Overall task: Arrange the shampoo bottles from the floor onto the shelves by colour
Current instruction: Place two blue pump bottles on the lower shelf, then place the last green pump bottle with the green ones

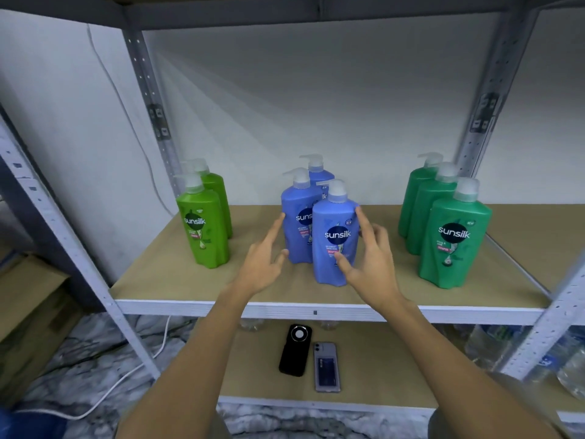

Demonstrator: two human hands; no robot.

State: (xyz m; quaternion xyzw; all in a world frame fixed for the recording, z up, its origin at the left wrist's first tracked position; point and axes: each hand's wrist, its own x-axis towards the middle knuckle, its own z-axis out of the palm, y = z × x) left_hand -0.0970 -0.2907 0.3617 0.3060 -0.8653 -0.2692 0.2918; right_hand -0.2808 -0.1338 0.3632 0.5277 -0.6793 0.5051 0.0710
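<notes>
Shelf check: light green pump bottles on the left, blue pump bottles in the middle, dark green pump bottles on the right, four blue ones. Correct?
Not quite: the head view shows three blue pump bottles, not four. The rest holds: light green pump bottles stand on the left of the shelf, blue in the middle, dark green pump bottles on the right.

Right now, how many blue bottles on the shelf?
3, mid-shelf: front blue bottle, second blue bottle behind-left, third blue bottle at back. More may be hidden.
</notes>
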